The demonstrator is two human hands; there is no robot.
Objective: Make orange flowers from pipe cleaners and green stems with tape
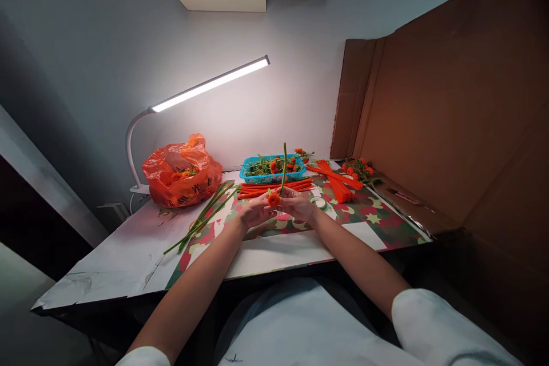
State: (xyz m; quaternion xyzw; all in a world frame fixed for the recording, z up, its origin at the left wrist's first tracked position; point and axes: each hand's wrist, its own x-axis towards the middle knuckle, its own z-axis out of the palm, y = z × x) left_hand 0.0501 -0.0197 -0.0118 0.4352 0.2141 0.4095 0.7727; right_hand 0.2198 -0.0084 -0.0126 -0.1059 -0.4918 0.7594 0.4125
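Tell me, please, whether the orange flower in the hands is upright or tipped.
Tipped over: the orange flower shows at the lower end, with its green stem rising above it; the exact tilt I cannot tell.

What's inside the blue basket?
In the blue basket: a heap of green stems with orange flowers among them. Its floor is hidden by the heap and front wall; the held stem covers a thin strip.
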